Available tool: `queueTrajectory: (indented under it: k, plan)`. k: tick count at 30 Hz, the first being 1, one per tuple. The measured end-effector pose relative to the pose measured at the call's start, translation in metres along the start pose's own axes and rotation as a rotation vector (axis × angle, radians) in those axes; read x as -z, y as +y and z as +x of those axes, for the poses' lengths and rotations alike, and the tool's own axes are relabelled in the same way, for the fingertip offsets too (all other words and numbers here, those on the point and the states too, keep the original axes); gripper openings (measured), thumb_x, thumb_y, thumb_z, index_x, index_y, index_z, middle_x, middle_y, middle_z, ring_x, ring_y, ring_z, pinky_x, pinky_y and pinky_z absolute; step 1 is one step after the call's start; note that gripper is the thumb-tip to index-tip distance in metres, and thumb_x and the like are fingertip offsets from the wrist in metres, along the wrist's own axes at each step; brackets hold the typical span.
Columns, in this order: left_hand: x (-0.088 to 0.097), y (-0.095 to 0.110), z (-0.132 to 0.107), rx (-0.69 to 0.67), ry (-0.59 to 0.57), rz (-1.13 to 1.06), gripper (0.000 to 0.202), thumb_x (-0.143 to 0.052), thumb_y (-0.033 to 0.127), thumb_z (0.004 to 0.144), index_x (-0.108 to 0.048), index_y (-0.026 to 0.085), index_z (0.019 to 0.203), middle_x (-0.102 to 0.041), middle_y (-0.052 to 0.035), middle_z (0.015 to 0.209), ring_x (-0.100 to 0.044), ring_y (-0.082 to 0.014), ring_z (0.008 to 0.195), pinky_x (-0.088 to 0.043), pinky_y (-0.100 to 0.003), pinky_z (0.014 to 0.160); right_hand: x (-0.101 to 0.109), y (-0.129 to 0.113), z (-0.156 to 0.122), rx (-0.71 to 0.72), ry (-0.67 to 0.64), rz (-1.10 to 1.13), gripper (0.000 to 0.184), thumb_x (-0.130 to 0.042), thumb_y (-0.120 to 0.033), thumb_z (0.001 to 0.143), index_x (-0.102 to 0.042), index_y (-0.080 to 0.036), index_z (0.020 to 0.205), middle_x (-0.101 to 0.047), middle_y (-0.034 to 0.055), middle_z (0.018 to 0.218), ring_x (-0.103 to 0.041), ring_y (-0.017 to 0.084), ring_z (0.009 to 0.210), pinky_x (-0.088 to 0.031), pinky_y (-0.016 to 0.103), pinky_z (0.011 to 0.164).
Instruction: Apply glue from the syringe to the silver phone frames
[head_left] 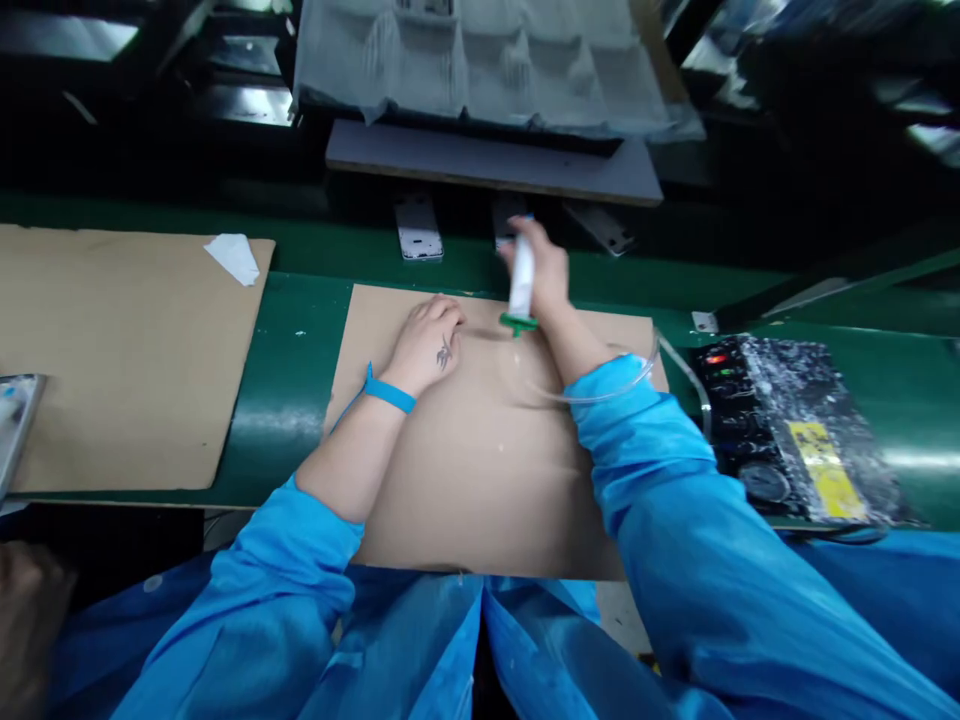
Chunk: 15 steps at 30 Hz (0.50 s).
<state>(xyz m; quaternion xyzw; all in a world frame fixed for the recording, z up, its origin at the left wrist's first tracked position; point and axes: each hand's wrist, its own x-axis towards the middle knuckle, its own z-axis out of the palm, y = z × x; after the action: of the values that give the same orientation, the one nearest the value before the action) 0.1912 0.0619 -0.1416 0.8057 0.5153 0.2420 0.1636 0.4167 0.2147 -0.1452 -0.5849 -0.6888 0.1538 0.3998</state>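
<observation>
Head camera looks down on a person's two bare hands over a tan cardboard sheet (480, 480) laid on a green workbench (281, 400). The right hand (541, 268), slightly blurred, is closed around the upper barrel of a white dispensing syringe (522, 285). Its green collar (519, 323) sticks out below the hand, over the sheet; whether it touches the cardboard cannot be told. A clear plastic tube (600, 395) curves away to the right beside the right forearm. The left hand (424, 345) lies flat and open on the sheet, palm down, holding nothing, with a blue wristband (388, 395) at its wrist. White phone-shaped frames (418, 228) lie at the bench's far side, one just behind the right hand. A speckled black panel (787, 430) sits to the right, and a second cardboard sheet (127, 360) to the left.
</observation>
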Motion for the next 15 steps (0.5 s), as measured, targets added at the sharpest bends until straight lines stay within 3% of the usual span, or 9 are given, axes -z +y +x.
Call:
queueTrajectory:
  k: [3, 6, 8, 11, 15]
  plan:
    - [-0.001, -0.001, -0.001, 0.009, 0.012, 0.022, 0.032, -0.056, 0.016, 0.098, -0.072, 0.018, 0.127, -0.069, -0.0183, 0.147, -0.059, -0.0373, 0.154, -0.047, -0.057, 0.137, -0.038, -0.045, -0.009, 0.023, -0.166, -0.06, 0.05, -0.084, -0.049, 0.105, -0.067, -0.019, 0.141, -0.084, 0.0109, 0.126, -0.078, 0.023, 0.112, -0.057, 0.035, 0.109]
    - [0.001, -0.004, -0.001, 0.002, 0.015, 0.055, 0.028, -0.059, 0.017, 0.097, -0.072, 0.019, 0.123, -0.07, -0.0186, 0.143, -0.063, -0.0385, 0.147, -0.053, -0.057, 0.13, -0.071, -0.091, -0.008, -0.055, -0.21, -0.12, 0.081, -0.084, -0.054, 0.103, -0.046, -0.01, 0.16, -0.076, 0.0248, 0.141, -0.073, 0.036, 0.13, -0.054, 0.052, 0.119]
    - [0.003, -0.006, 0.0, -0.002, 0.01, 0.078, 0.025, -0.061, 0.016, 0.095, -0.072, 0.018, 0.117, -0.072, -0.0197, 0.138, -0.068, -0.0388, 0.138, -0.058, -0.057, 0.125, -0.086, -0.113, -0.005, -0.085, -0.222, -0.138, 0.09, -0.087, -0.047, 0.099, -0.04, -0.005, 0.162, -0.069, 0.0341, 0.152, -0.062, 0.047, 0.145, -0.044, 0.066, 0.126]
    - [0.005, -0.01, 0.001, 0.0, -0.002, 0.097, 0.025, -0.064, 0.014, 0.09, -0.071, 0.017, 0.114, -0.072, -0.0212, 0.132, -0.071, -0.0386, 0.13, -0.061, -0.054, 0.119, -0.094, -0.125, -0.001, -0.115, -0.251, -0.153, 0.092, -0.087, -0.042, 0.095, -0.038, -0.006, 0.164, -0.06, 0.0372, 0.163, -0.051, 0.054, 0.156, -0.031, 0.076, 0.132]
    - [0.007, -0.015, 0.001, -0.022, 0.012, 0.087, 0.028, -0.064, 0.015, 0.089, -0.071, 0.02, 0.116, -0.07, -0.0193, 0.145, -0.065, -0.0368, 0.145, -0.056, -0.053, 0.13, -0.08, -0.118, 0.003, -0.132, -0.26, -0.15, 0.078, -0.074, -0.033, 0.1, -0.038, -0.009, 0.165, -0.065, 0.0322, 0.159, -0.053, 0.047, 0.153, -0.035, 0.065, 0.132]
